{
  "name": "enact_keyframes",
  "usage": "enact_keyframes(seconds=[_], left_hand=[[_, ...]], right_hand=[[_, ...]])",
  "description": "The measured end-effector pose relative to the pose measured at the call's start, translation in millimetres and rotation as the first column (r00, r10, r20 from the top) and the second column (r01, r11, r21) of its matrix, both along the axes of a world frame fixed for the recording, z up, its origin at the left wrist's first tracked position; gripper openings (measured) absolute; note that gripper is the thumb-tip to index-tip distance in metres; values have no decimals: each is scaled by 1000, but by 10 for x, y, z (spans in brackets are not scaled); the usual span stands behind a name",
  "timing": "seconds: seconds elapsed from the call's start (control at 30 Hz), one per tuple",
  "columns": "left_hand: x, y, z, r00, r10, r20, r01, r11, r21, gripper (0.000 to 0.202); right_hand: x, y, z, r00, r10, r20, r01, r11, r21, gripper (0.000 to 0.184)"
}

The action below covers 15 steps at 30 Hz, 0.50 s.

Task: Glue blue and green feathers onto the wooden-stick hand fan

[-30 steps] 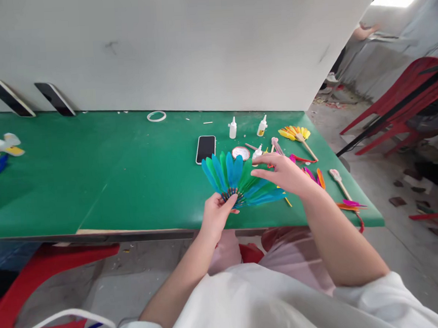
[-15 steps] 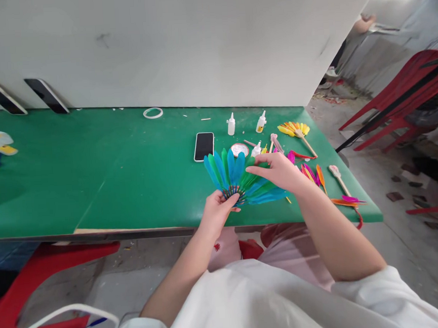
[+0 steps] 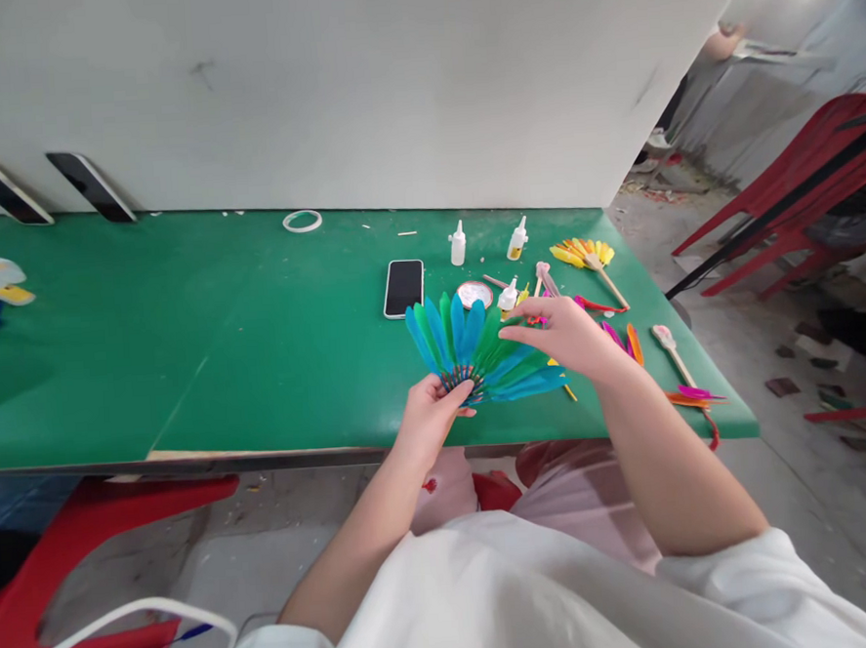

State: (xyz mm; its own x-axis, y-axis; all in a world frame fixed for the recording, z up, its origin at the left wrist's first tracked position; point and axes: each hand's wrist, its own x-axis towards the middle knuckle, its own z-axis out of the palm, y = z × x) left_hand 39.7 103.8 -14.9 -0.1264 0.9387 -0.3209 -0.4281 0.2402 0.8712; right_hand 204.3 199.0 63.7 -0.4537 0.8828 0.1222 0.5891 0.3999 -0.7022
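Observation:
A fan of blue and green feathers [image 3: 471, 346] is spread above the green table [image 3: 185, 339] near its front edge. My left hand [image 3: 431, 417] pinches the fan at its base, where the quills meet. My right hand [image 3: 562, 336] rests on the right side of the fan, fingers on the green feathers. A small white glue bottle [image 3: 507, 297] stands just behind the fan.
A black phone [image 3: 403, 288], a round white lid [image 3: 474, 294], two more glue bottles [image 3: 457, 243] and a yellow feather fan [image 3: 582, 256] lie behind. Loose pink and orange feathers [image 3: 625, 342] and wooden sticks [image 3: 669, 349] sit right. Red chairs [image 3: 799, 194] stand beyond the table's right end.
My right hand has slid slightly along the fan's right feathers. The left hand keeps its pinch. The camera has shifted a little.

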Motion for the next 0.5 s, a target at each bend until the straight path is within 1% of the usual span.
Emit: enact_keyframes(seconds=[0.17, 0.3, 0.4, 0.47, 0.5], left_hand=[[6, -2, 3, 1000, 22, -17, -22, 1000, -14, 30], [13, 5, 2, 1000, 11, -9, -11, 999, -36, 30], [5, 14, 1, 1000, 6, 12, -5, 999, -46, 30], [-7, 23, -10, 999, 15, 29, -14, 998, -60, 29], [-15, 29, -23, 999, 22, 41, -19, 998, -68, 29]], right_hand=[[2, 28, -59, 1000, 11, -4, -11, 1000, -8, 23], [-6, 38, -87, 1000, 18, -12, -18, 999, -37, 26], [2, 39, -110, 992, 1, -122, -8, 998, -58, 26], [28, 26, -132, 973, -63, -223, 51, 997, -59, 25], [46, 11, -147, 956, -114, -271, 103, 993, -54, 24]])
